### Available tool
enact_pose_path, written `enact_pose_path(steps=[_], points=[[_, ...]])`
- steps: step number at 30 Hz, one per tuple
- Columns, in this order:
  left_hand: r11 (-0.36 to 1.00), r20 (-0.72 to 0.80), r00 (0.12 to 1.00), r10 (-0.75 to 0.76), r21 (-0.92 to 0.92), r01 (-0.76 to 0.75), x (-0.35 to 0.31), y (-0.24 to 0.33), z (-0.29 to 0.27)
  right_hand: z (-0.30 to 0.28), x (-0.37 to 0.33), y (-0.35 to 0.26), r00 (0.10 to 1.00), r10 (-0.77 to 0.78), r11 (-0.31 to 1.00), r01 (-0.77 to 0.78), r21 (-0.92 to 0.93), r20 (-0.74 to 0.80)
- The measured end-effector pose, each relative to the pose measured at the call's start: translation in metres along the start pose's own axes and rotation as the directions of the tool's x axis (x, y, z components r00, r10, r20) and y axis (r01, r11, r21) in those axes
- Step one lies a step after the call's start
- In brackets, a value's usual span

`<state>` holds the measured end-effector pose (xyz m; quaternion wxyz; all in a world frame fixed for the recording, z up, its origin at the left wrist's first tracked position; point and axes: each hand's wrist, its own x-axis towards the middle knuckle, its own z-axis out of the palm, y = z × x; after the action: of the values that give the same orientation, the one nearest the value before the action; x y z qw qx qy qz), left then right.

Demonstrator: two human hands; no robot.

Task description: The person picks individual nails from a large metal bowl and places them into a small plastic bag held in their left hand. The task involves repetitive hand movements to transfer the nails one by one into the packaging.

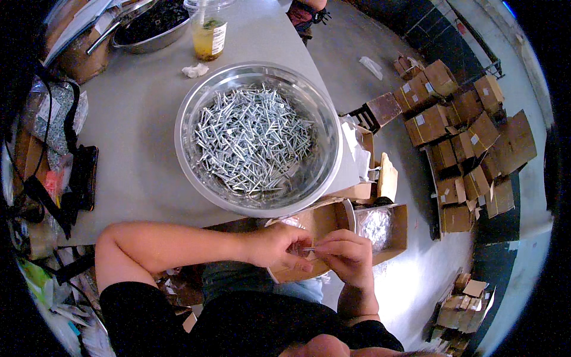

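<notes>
A wide shiny metal bowl stands on the grey table, heaped with loose silvery screws. In front of its near rim, my two hands meet above an open cardboard box. My right hand pinches a thin silvery screw between thumb and fingertips, its length pointing toward the other hand. My left hand is curled, thumb and fingers closing around the screw's far side. What lies inside its fingers is too small and shaded to make out.
Clear plastic film fills a box part on the right. A drink cup, crumpled tissue and metal pan sit at the table's back. Bagged hardware and a dark phone-like object lie left. Cardboard boxes stack right.
</notes>
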<state>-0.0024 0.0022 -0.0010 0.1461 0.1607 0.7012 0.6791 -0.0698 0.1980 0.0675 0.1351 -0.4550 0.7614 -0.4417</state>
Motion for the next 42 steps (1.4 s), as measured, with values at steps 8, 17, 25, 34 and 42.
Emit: enact_pose_path(steps=[8,17,25,34,42], points=[[1.000,0.087,0.996,0.015,-0.014,-0.014,-0.001,-0.005,0.000,0.014,0.005,-0.013,0.992,-0.057,0.998,0.054,0.029,0.117],[0.998,0.153,0.988,-0.006,0.061,-0.003,-0.003,0.001,-0.002,0.011,0.017,-0.016,0.973,-0.209,0.944,0.226,-0.241,0.097],[0.946,-0.279,0.918,0.282,0.243,-0.217,0.001,0.006,-0.004,0.015,0.003,0.003,0.978,0.183,0.980,-0.190,-0.067,-0.097],[0.947,-0.224,0.947,0.229,0.277,-0.164,-0.002,0.009,-0.003,0.016,0.009,0.013,0.984,0.180,0.981,-0.180,0.073,0.004],[1.000,-0.276,0.961,0.020,0.027,-0.013,0.000,0.002,0.001,-0.037,-0.036,0.061,0.819,0.424,0.797,-0.540,-0.272,-0.385]])
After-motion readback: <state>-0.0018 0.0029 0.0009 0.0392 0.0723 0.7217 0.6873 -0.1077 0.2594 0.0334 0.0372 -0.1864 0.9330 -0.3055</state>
